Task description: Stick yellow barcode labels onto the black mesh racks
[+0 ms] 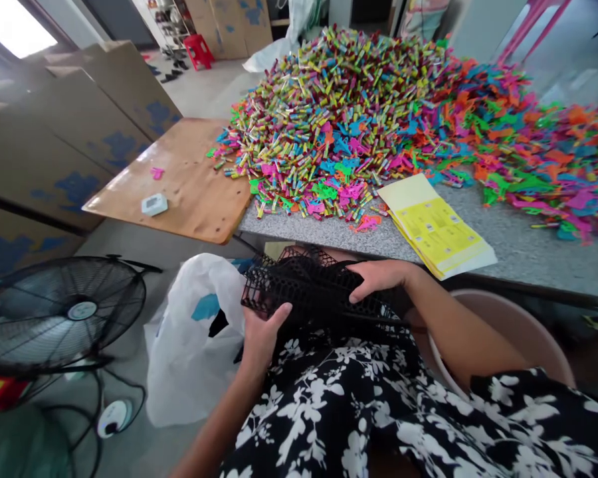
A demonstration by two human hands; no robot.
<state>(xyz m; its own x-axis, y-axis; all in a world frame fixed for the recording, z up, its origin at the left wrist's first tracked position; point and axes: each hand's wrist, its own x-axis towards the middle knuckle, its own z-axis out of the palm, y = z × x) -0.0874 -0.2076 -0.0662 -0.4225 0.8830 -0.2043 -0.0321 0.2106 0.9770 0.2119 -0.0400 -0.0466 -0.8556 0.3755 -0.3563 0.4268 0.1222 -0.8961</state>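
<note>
On my lap, just below the table edge, lies a bunched piece of black mesh (303, 285) with wide openings at its upper left side. My left hand (262, 328) grips its near left side, thumb pointing up along it and the fingers mostly hidden underneath. From the right, my right hand (379, 275) closes on the mesh's right side with the thumb towards me. Whether the mesh is a basket or a fabric I cannot tell. Beside my left hand stands an open white plastic bag (189, 372) with blue and black things inside.
Small colourful plastic pieces (329, 119) heap high across the grey table (319, 229). Yellow printed sheets (436, 226) overhang its front edge. A wooden board (199, 179) bears a small white device (154, 204). A black fan (64, 315) stands left; a pinkish tub (528, 318) is right.
</note>
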